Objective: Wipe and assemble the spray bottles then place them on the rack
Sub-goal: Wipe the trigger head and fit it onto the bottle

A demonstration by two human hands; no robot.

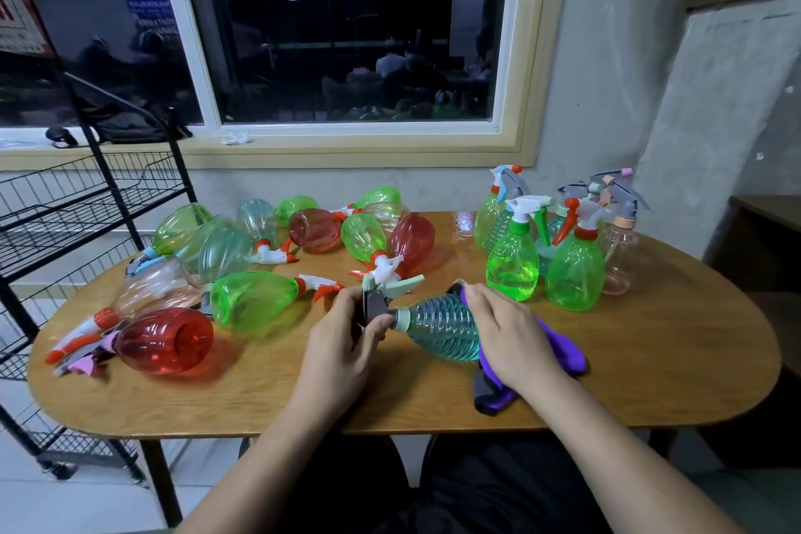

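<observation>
Over the desk [650, 360] centre, my left hand [346, 343] pinches the sprayer head [376, 301] of a sideways teal bottle [437, 330]; my right hand [507, 334] curls a purple cloth [563, 349] round it. Wiping, I judge; next, the rack [99, 206].

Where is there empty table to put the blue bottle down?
Bare table lies right of the purple cloth, in front of the standing bottles, and along the near edge between the red bottle and the left hand. The far left, with the lying bottles, is crowded.
</observation>
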